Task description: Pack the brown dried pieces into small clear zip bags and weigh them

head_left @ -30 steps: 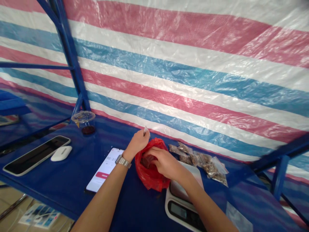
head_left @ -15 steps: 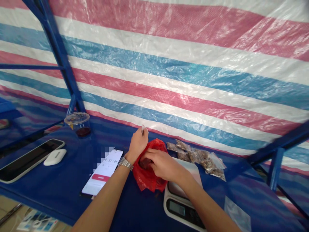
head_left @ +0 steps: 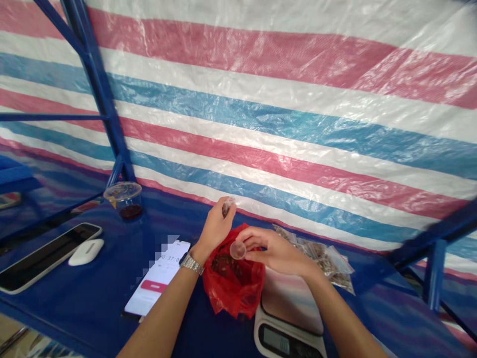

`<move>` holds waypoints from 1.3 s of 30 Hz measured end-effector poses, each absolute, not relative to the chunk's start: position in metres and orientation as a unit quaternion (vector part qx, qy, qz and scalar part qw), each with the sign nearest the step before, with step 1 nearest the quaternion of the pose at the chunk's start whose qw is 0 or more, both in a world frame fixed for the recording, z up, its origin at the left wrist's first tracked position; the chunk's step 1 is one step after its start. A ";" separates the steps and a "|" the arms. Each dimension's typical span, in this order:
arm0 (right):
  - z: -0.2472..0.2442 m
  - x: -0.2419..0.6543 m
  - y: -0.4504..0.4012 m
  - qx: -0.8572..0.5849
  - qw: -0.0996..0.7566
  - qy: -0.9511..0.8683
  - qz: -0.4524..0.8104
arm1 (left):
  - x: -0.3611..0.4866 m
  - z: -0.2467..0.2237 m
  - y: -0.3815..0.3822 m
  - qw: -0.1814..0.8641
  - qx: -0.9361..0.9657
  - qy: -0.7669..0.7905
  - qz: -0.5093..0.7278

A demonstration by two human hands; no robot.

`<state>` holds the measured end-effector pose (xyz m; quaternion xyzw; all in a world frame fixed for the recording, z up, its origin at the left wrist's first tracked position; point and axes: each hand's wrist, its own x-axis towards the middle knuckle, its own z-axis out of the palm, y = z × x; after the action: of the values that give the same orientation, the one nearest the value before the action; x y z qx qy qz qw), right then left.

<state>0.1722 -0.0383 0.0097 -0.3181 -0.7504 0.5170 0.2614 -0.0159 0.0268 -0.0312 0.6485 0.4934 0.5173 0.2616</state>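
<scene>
clear cup [head_left: 237, 250] over red bag [head_left: 238, 301]

Beyond the left hand [head_left: 218, 223] and the right hand [head_left: 278, 251], a shiny sheet [head_left: 261, 132] with red, white and blue stripes is forming the wall. Its creases are reflecting the light, most strongly up and right of the right hand. A blue table [head_left: 85, 296] is extending below the hands. Left of the left hand, a blue metal post [head_left: 109, 122] is leaning, and a thin crossbar [head_left: 52, 117] is meeting it. Far right of the right hand, a blue beam [head_left: 443, 231] is slanting. Low and far left of the left hand, some pale floor [head_left: 9, 325] is showing.
</scene>
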 end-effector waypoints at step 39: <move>0.045 0.184 -0.052 -0.434 0.404 -0.805 0.023 | 0.001 -0.015 0.000 0.292 0.723 0.425 0.459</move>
<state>0.1837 -0.0522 0.0449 -0.4335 -0.8053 0.0234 0.4037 0.0011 -0.0002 -0.0146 0.7235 0.4250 0.4591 0.2919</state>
